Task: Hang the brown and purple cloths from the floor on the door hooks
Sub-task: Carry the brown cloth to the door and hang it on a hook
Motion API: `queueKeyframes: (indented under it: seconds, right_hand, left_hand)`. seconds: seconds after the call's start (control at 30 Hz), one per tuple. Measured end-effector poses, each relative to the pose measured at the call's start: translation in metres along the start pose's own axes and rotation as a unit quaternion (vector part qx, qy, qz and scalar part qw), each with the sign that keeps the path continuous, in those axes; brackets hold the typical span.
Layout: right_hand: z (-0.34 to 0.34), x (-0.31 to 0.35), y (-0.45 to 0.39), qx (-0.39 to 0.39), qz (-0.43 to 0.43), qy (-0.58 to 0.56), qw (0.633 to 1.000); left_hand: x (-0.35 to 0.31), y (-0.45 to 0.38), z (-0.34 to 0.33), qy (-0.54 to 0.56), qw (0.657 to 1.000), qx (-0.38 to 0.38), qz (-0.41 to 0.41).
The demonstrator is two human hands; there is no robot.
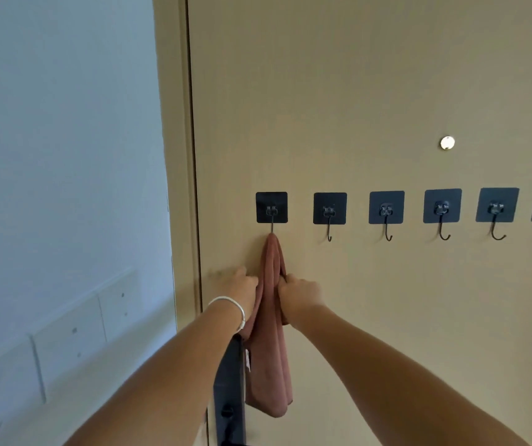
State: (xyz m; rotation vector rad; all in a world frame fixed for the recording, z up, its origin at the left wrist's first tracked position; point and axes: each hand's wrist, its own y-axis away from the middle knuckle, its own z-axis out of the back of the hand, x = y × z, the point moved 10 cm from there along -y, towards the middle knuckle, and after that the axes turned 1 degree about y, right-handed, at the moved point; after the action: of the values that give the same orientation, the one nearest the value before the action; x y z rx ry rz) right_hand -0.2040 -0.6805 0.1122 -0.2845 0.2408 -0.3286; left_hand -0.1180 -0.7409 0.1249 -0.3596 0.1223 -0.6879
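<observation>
brown cloth [271, 333] is on the leftmost hook [271, 209], bunched to a narrow peak at the hook tip, hanging down in long vertical folds against the beige door [370, 91]. colour reads reddish-brown, soft terry-ish texture. small white tag [247, 360] shows on its left edge lower down. bottom end is rounded/folded, sits beside the black handle plate [229, 391].

left hand [240, 289]: on cloth's left side, approx mid-height, knuckles toward cam. fingers look blurred + spread toward the door, touching the cloth edge; can't tell if it actually grips. silver bangle [229, 309] on that wrist.

right hand [298, 294]: on cloth's right side, same height, fingers curled round the right fold, pinching it.

both hands flank the cloth w/ the fabric squeezed between them.

rest: 5 more black square adhesive hooks [442, 207] in a row to the right, all bare. small round metal peephole [447, 143] above the row. white wall [58, 156] to the left w/ a strip of sockets [71, 329]. purple cloth not in view.
</observation>
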Motion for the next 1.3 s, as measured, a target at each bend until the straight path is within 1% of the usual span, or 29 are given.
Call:
queueKeyframes:
  seconds: [0.07, 0.13, 0.23, 0.3, 0.4, 0.43, 0.5, 0.73, 0.93, 1.1, 1.3]
  right_hand:
    - [0.003, -0.007, 0.010, 0.016, 0.006, 0.024, 1.000]
    - [0.001, -0.014, 0.023, 0.011, 0.005, 0.032, 0.999]
    - [0.006, -0.028, 0.039, -0.019, -0.010, 0.013, 1.000]
    - [0.016, -0.038, 0.046, -0.047, -0.021, 0.008, 0.999]
    - [0.033, -0.052, 0.057, -0.085, -0.031, 0.003, 0.996]
    - [0.039, -0.058, 0.061, -0.095, -0.036, 0.001, 0.995]
    - [0.049, -0.069, 0.069, -0.105, -0.047, 0.000, 0.993]
    - [0.074, -0.119, 0.110, -0.120, -0.108, 0.043, 0.986]
    - [0.085, -0.182, 0.166, -0.114, -0.183, 0.079, 0.973]
    - [0.099, -0.239, 0.233, -0.104, -0.242, 0.108, 0.959]
    - [0.133, -0.307, 0.320, -0.105, -0.311, 0.143, 0.934]
  left_hand:
    - [0.010, 0.006, 0.003, -0.045, 0.998, 0.032, -0.002]
    - [0.020, 0.017, 0.012, -0.072, 0.997, 0.016, -0.003]
    - [0.030, 0.028, 0.032, -0.091, 0.996, -0.008, -0.007]
    - [0.031, 0.034, 0.053, -0.084, 0.995, -0.044, -0.011]
    - [0.018, 0.040, 0.082, -0.064, 0.989, -0.129, -0.032]
    - [0.011, 0.040, 0.087, -0.051, 0.987, -0.148, -0.043]
    - [-0.005, 0.039, 0.093, -0.021, 0.984, -0.163, -0.062]
    - [-0.071, 0.044, 0.101, -0.001, 0.974, -0.187, -0.131]
    - [-0.138, 0.050, 0.091, 0.040, 0.963, -0.179, -0.195]
    - [-0.213, 0.062, 0.095, 0.064, 0.953, -0.162, -0.250]
    - [-0.322, 0.088, 0.128, 0.098, 0.924, -0.188, -0.318]
